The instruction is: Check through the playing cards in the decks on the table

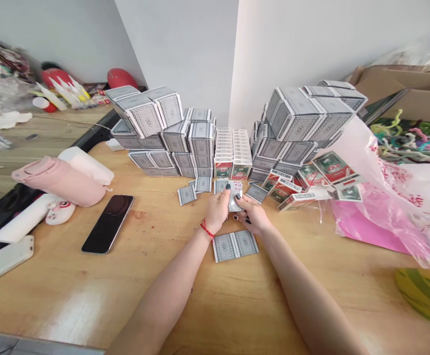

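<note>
Both hands are closed on playing cards (236, 202) held above the table; most show patterned grey backs, while a face with red marks shows at the far edge. My left hand (217, 209), with a red string bracelet, pinches their left side under the thumb. From the right, my right hand (252, 215) grips them with its thumb on top. Just nearer to me, a joined pair of face-down cards (225, 247) lies flat on the table. Loose cards (187, 195) lie left of the hands, and another loose card (257, 193) lies to the right.
Stacked blocks faced with card backs rise on the left (144, 118) and right (300, 118). Between them stand red-and-green card boxes (223, 168); more boxes (285, 191) lie right. A phone (107, 224), pink bottle (63, 180), plastic bag (385, 197) and tape roll (422, 296) surround the work area.
</note>
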`<state>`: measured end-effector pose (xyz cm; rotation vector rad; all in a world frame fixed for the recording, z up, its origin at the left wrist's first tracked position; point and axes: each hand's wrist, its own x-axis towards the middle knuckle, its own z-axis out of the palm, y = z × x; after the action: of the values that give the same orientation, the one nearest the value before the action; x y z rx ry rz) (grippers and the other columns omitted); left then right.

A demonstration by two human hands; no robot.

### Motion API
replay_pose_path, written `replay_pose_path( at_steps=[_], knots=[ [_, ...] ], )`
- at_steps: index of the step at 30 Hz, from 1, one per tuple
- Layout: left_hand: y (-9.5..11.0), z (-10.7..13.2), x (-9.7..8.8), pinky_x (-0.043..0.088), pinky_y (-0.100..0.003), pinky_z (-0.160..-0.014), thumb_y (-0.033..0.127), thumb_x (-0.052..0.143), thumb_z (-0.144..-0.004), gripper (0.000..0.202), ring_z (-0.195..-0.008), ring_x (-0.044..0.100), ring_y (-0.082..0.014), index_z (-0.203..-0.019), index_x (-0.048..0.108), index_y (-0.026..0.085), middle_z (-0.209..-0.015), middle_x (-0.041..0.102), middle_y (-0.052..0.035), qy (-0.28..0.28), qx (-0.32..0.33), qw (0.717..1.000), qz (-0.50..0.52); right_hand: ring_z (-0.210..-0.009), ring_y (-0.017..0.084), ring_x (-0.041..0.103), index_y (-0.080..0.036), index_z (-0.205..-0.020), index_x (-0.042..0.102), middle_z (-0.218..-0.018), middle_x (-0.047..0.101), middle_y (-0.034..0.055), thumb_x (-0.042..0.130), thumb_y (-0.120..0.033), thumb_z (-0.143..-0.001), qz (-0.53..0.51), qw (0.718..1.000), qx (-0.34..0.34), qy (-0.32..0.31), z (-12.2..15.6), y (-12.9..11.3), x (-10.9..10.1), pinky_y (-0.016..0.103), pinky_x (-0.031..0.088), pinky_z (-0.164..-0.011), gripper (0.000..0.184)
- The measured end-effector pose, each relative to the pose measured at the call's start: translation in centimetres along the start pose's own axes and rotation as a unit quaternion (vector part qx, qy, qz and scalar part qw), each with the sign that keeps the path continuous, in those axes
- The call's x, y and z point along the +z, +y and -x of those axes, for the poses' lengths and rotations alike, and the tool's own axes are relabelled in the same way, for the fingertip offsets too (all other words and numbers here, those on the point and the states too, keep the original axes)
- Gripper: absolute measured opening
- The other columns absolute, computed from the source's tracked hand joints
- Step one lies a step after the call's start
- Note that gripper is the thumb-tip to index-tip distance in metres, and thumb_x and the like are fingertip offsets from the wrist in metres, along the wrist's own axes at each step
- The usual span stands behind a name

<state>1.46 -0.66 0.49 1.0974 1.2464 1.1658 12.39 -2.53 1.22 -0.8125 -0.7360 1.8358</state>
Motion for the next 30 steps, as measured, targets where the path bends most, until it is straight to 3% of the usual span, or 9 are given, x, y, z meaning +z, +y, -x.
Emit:
replay_pose_path(
  at_steps=[6,11,14,25,28,30],
  knots=[
    [0.2,-0.1,0.2,0.018,-0.021,-0.032,0.053,0.05,-0.073,0.044,-0.03,0.028,-0.0049,-0.051,0.04,0.017,-0.036,0.033,0.0062,-0.053,-0.076,0.991,0.101,-0.033,0.004,0.018,-0.02,-0.062,0.043,-0.036,0.025,-0.0122,0.063,-0.036,-0.074,-0.042,0.999,0.016,-0.015,0.0,0.2,0.1,0.018,0.038,-0.043,0.028],
    [0.2,0.0,0.4,0.03,-0.018,-0.037,0.047,0.054,-0.073,0.038,-0.035,0.036,-0.0054,-0.054,0.039,0.017,-0.038,0.037,0.0066,-0.073,-0.029,0.993,0.093,-0.037,0.004,0.028,-0.019,-0.066,0.047,-0.04,0.03,-0.0107,0.064,-0.033,-0.073,-0.054,0.998,0.016,0.018,0.0,-0.6,-0.9,0.019,0.044,-0.051,0.023],
    [0.6,0.2,0.4,0.029,-0.018,-0.037,0.047,0.054,-0.073,0.039,-0.035,0.035,-0.0046,-0.054,0.038,0.017,-0.039,0.036,0.0071,-0.07,-0.022,0.995,0.072,-0.041,0.005,0.034,-0.018,-0.073,0.051,-0.045,0.036,-0.0095,0.067,-0.03,-0.071,-0.056,0.998,0.022,0.015,0.0,-0.9,-1.2,0.022,0.047,-0.057,0.019],
    [0.7,0.3,0.4,0.021,-0.021,-0.032,0.057,0.05,-0.072,0.048,-0.028,0.029,-0.0038,-0.048,0.035,0.018,-0.036,0.032,0.007,-0.054,-0.054,0.995,0.062,-0.034,0.005,0.021,-0.02,-0.064,0.046,-0.039,0.025,-0.0117,0.066,-0.033,-0.071,-0.048,0.998,0.02,0.022,0.0,-0.4,-1.0,0.024,0.045,-0.052,0.024],
    [0.7,0.2,0.4,0.024,-0.02,-0.034,0.056,0.051,-0.072,0.048,-0.03,0.03,-0.0036,-0.049,0.035,0.017,-0.038,0.033,0.0073,-0.038,-0.034,0.997,0.063,-0.035,0.005,0.023,-0.02,-0.065,0.048,-0.04,0.027,-0.0116,0.068,-0.033,-0.069,-0.035,0.999,-0.002,0.029,-0.1,-0.4,-0.9,0.024,0.045,-0.055,0.024],
    [0.6,0.2,0.3,0.03,-0.02,-0.038,0.054,0.052,-0.073,0.045,-0.033,0.033,-0.004,-0.051,0.038,0.017,-0.039,0.035,0.0071,-0.056,-0.015,0.996,0.071,-0.037,0.005,0.026,-0.02,-0.065,0.048,-0.041,0.028,-0.0112,0.069,-0.034,-0.068,-0.033,0.999,-0.015,0.034,-0.2,-0.4,-0.9,0.024,0.046,-0.057,0.025]
  ],
)
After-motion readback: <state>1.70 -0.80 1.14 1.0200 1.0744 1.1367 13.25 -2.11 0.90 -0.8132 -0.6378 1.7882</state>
